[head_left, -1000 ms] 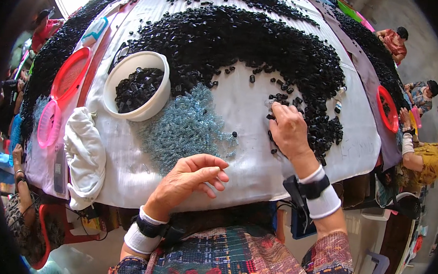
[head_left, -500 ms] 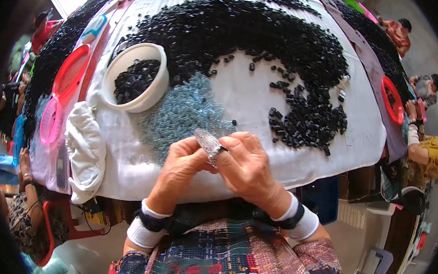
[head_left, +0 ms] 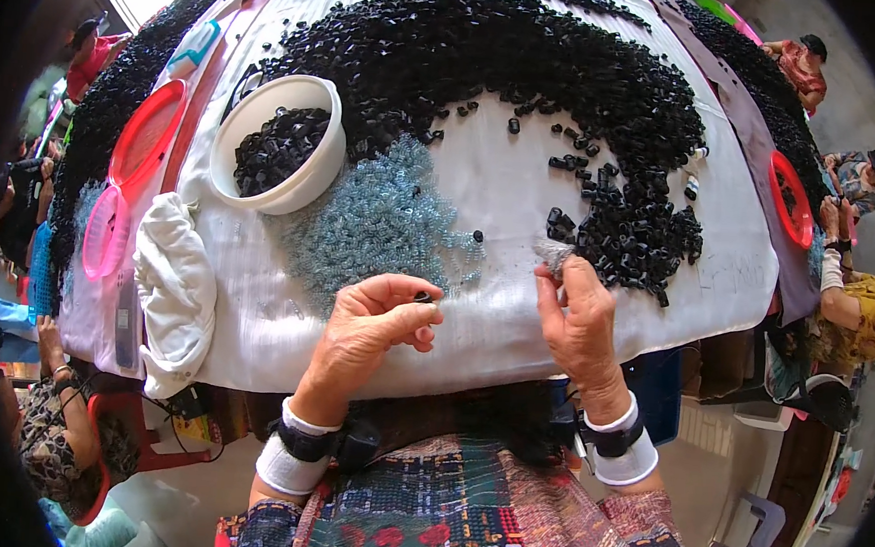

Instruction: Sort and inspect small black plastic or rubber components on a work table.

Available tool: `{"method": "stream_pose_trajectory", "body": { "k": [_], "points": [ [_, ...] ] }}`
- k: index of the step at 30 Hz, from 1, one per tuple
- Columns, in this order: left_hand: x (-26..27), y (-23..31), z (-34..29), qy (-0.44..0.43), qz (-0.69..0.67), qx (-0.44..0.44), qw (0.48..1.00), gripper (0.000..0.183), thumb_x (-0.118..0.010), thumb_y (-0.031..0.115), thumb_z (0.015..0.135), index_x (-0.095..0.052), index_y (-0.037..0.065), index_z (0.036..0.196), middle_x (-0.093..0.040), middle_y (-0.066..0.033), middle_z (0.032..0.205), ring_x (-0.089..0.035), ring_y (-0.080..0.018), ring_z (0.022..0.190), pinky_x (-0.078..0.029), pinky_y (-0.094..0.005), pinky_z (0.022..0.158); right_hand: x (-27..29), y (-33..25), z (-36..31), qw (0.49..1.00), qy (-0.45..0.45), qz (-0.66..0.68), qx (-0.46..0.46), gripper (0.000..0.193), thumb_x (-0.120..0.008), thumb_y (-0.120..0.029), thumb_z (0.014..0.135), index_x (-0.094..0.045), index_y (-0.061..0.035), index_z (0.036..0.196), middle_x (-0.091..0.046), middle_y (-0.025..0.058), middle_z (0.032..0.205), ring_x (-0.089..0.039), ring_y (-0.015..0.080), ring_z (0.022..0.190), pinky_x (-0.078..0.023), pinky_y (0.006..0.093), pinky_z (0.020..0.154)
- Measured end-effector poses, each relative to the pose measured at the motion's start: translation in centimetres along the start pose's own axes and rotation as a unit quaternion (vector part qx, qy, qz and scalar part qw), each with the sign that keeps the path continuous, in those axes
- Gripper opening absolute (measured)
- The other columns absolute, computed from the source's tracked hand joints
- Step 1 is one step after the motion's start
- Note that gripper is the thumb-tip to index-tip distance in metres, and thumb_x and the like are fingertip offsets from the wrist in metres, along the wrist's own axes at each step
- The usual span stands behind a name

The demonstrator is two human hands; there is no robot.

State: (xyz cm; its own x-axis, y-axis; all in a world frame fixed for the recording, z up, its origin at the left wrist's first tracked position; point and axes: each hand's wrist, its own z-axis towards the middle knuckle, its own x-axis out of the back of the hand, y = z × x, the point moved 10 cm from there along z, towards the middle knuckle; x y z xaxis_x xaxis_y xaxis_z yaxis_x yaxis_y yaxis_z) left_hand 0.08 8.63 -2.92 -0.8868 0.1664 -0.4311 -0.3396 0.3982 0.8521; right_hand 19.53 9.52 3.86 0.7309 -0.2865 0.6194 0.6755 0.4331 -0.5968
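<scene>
Near the front edge of the white cloth (head_left: 254, 332), my left hand (head_left: 359, 334) pinches a small black piece (head_left: 423, 298) between thumb and fingertips. To its right my right hand (head_left: 583, 323) is closed on a silvery grey bundle (head_left: 553, 251) of fine strands, whose lower end the fingers hide. This bundle is beside the near edge of a heap of small black plastic pieces (head_left: 640, 241). A pile of tiny pale blue, translucent pieces (head_left: 381, 220) spreads just beyond my left hand. One loose black piece (head_left: 478, 236) sits at that pile's right edge.
A white bowl (head_left: 336, 162) with black pieces stands left of the blue pile. A crumpled white cloth (head_left: 171, 287), a red tray (head_left: 147, 135) and a pink basket (head_left: 105, 233) are farther left. Another red tray (head_left: 793, 200) is at the right. Other people sit along both sides.
My hands have moved apart from where they met. The right has carried the grey bundle rightward to the black heap, while the left now shows a black piece in its pinch.
</scene>
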Motion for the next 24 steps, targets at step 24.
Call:
{"method": "stream_pose_trajectory", "body": {
  "k": [24],
  "points": [
    [0.5,-1.1,-0.2,-0.031,-0.033,0.003,0.999,0.016,-0.065,0.006,0.084,-0.061,0.000,0.097,-0.066,-0.0095,0.085,-0.062,-0.0146,0.070,-0.053,-0.0291,0.069,-2.2,2.1,0.4,0.999,-0.008,-0.018,-0.041,0.013,-0.057,0.007,0.078,-0.057,0.0038,0.091,-0.058,0.0178,0.083,-0.058,0.0330,0.076,-0.048,0.0358,0.067]
  ]
}}
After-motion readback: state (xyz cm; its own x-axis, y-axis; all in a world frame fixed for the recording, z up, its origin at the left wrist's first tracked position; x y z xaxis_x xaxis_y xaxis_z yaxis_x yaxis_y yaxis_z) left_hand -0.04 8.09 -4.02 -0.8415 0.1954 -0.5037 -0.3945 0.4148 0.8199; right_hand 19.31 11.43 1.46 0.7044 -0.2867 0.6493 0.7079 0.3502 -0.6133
